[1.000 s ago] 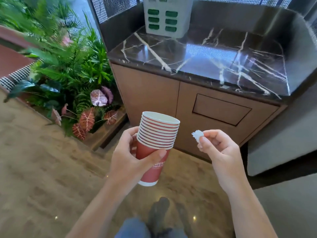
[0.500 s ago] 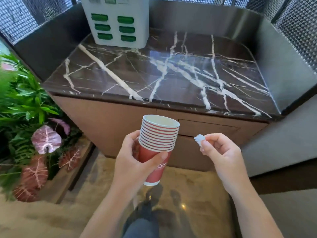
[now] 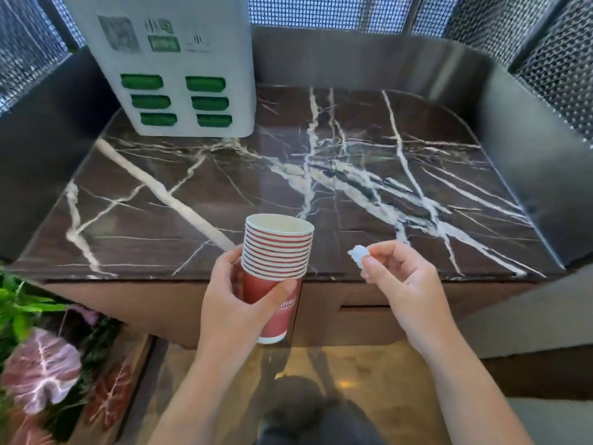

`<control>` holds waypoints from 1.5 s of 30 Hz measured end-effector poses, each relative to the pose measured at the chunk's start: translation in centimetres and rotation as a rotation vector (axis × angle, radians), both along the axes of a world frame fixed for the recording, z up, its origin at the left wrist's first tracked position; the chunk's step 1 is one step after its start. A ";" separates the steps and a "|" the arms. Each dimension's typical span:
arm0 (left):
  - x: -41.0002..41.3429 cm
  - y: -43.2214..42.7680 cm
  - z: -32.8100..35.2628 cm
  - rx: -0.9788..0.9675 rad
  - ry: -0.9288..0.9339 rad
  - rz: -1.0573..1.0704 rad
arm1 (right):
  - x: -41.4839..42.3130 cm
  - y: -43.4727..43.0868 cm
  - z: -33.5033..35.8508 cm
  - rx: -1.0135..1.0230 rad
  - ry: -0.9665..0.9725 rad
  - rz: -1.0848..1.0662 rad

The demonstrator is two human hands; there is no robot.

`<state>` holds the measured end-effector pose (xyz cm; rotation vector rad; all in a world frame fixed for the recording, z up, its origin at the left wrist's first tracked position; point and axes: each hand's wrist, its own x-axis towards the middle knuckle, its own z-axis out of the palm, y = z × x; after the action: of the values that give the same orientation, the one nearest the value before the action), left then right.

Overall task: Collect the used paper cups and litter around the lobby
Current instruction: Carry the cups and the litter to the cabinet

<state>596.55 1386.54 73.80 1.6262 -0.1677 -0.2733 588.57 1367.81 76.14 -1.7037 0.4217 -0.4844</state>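
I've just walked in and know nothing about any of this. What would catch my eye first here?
Front and centre, the left hand grips a stack of red paper cups, nested one inside another, while the right hand pinches a white scrap of litter just beside it. Behind them spreads a dark marble counter with bold white veins, and a white box with green slots stands at its back left corner.

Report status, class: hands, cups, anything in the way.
Left hand grips the red cup stack. Right hand pinches a white paper scrap. Nothing between scrap and stack's open top.
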 end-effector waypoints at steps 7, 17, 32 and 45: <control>5.3 -6.4 -0.7 0.046 -0.019 -0.023 | 4.6 -5.9 -0.7 -0.004 0.036 -0.046; 14.1 -17.7 -1.8 0.031 -0.150 -0.088 | 11.4 -16.7 -1.8 -0.011 0.021 -0.118; 22.1 -27.2 -4.2 -0.034 -0.286 0.117 | 19.9 -25.5 -3.6 -0.005 -0.018 -0.134; 28.8 -31.3 -5.0 0.013 -0.258 0.158 | 27.4 -27.0 -3.7 -0.071 -0.019 -0.133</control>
<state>625.37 1355.22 68.83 1.6740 -0.2320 0.0575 615.97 1340.78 72.45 -1.7451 0.5113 -0.6184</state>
